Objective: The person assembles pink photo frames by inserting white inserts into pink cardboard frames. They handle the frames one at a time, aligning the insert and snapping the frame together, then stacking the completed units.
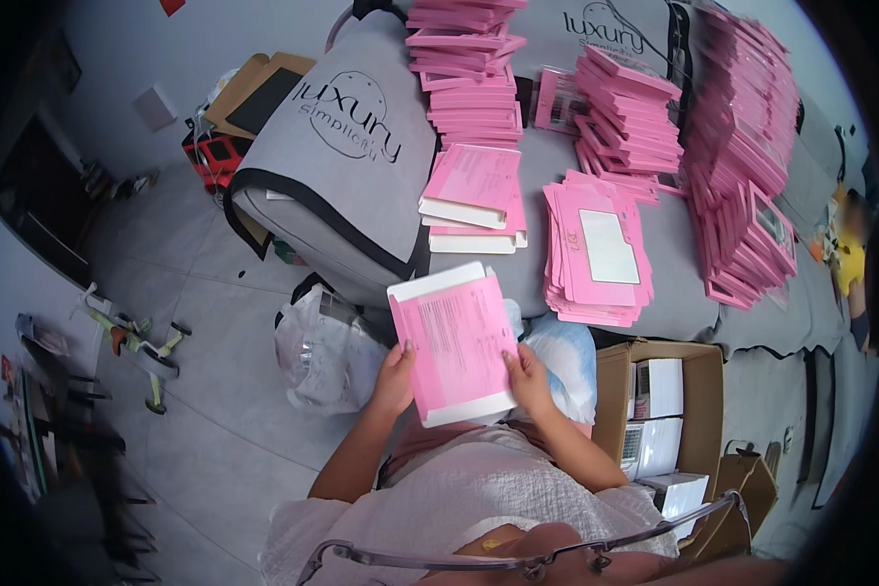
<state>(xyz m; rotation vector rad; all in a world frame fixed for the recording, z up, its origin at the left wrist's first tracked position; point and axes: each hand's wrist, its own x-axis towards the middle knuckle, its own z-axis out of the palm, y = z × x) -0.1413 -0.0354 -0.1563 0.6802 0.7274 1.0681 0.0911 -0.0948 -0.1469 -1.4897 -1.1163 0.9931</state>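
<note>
Left hand (394, 381) and right hand (530, 379) hold pink box (466, 366); fine print (443, 322) shows.

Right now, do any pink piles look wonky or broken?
Yes: the tall pink pile on the far right looks crooked, its edges jutting unevenly, though the wide view may exaggerate that. The shorter pile just left of it zigzags too. The pink box between the left hand and right hand shows no obvious damage.

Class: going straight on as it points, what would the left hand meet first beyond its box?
The left hand would probably meet the low pile of pink boxes on the grey sofa; with depth unclear, the sofa's edge might come first.
</note>
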